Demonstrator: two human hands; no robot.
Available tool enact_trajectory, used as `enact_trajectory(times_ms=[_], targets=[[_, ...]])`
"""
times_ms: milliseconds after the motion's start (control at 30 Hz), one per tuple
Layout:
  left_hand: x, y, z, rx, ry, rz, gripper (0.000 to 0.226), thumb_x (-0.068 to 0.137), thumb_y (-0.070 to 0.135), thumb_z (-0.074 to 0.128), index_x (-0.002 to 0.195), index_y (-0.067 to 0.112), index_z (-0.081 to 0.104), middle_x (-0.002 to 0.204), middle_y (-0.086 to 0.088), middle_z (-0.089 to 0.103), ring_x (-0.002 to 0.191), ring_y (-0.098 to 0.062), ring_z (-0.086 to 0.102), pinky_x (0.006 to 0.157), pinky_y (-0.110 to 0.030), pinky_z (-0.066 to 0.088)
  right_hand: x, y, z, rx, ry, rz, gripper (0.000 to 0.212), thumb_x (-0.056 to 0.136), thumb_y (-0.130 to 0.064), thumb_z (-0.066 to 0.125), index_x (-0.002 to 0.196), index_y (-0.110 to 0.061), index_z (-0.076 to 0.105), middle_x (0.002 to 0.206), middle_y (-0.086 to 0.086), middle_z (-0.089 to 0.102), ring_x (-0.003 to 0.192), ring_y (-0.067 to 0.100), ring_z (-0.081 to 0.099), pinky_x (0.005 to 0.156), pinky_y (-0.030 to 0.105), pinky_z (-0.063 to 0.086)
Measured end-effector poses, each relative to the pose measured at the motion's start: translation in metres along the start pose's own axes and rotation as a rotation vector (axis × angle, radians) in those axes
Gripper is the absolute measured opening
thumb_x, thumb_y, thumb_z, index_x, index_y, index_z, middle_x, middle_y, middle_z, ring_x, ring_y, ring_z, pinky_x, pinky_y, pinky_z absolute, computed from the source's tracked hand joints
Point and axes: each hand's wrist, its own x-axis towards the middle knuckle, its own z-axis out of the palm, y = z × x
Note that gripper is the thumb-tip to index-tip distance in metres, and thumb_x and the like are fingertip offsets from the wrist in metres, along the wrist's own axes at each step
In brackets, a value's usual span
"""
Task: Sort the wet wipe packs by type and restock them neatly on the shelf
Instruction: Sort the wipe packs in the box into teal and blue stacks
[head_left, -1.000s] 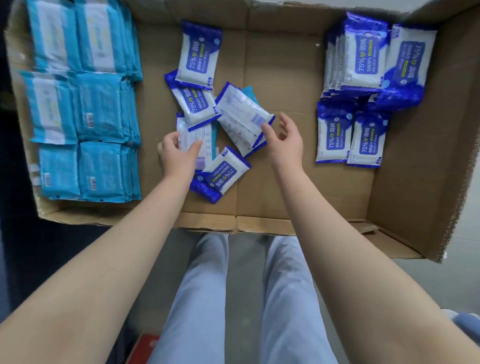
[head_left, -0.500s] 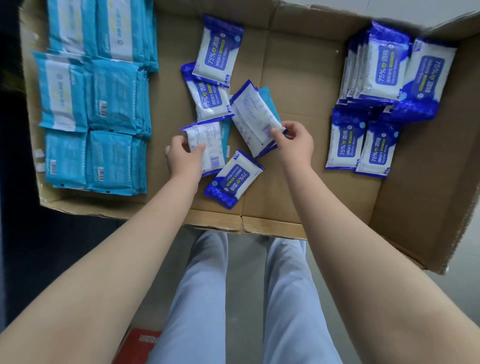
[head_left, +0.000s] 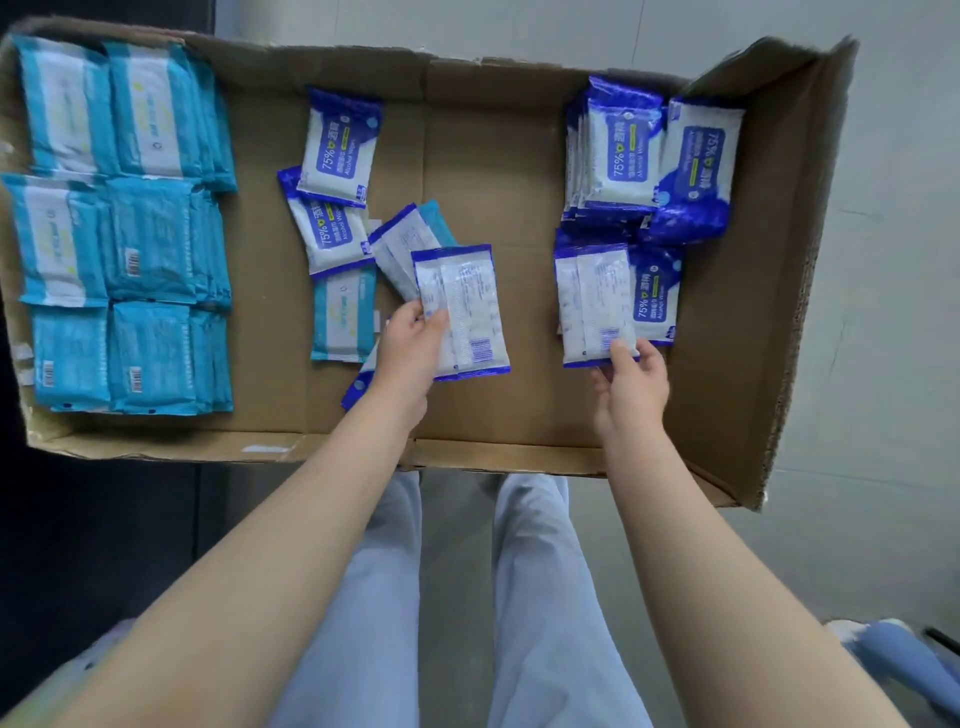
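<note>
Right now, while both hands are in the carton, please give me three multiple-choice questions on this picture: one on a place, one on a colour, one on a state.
1. Where in the cardboard box do the teal wipe pack stacks lie?
A) its right end
B) its left end
C) its middle

2. What colour edges the wipe pack that the left hand grips?
A) red
B) green
C) dark blue

3. Which side of the other pack, held by the right hand, faces up?
A) the back with a barcode
B) the "75%" front
C) neither, it stands on edge

Answers: 1 B, the teal stacks fill the left end; 2 C, a dark blue border runs round it; 3 A, the barcode shows near the thumb.
</note>
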Motion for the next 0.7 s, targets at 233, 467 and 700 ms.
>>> enact_trajectory(times_ms=[233, 467, 700], targets=[[0.029, -0.014, 0.106, 0.204, -0.114, -0.02, 0.031, 0.1, 0.02, 0.054, 0.131, 0.017, 0.056, 0.126, -0.001, 0.064, 0.108, -0.016, 0.066, 0.087, -0.042, 0.059, 0.046, -0.03, -0.035, 0.06, 0.06, 0.048, 0.028, 0.099, -0.017, 0.059, 0.126, -0.019, 0.052, 0.124, 0.003, 0.062, 0.105, 0.014, 0.065, 0.092, 0.031, 0.057], [0.056, -0.026, 0.16, 0.224, 0.111, 0.095, 0.027, 0.09, 0.013, 0.067, 0.117, 0.011, 0.067, 0.105, 0.002, 0.069, 0.098, -0.013, 0.066, 0.093, -0.034, 0.054, 0.065, -0.029, -0.017, 0.168, 0.151, 0.076, 0.018, 0.099, -0.013, 0.058, 0.115, -0.022, 0.056, 0.12, 0.002, 0.063, 0.089, 0.007, 0.063, 0.079, 0.022, 0.054], [0.053, -0.021, 0.148, 0.274, 0.069, 0.149, 0.031, 0.09, 0.013, 0.068, 0.12, 0.018, 0.064, 0.108, 0.007, 0.067, 0.103, -0.009, 0.063, 0.097, -0.035, 0.053, 0.068, -0.039, -0.002, 0.271, 0.256, 0.152, 0.023, 0.095, -0.013, 0.064, 0.118, -0.019, 0.064, 0.102, -0.003, 0.066, 0.09, 0.014, 0.064, 0.066, 0.018, 0.051]])
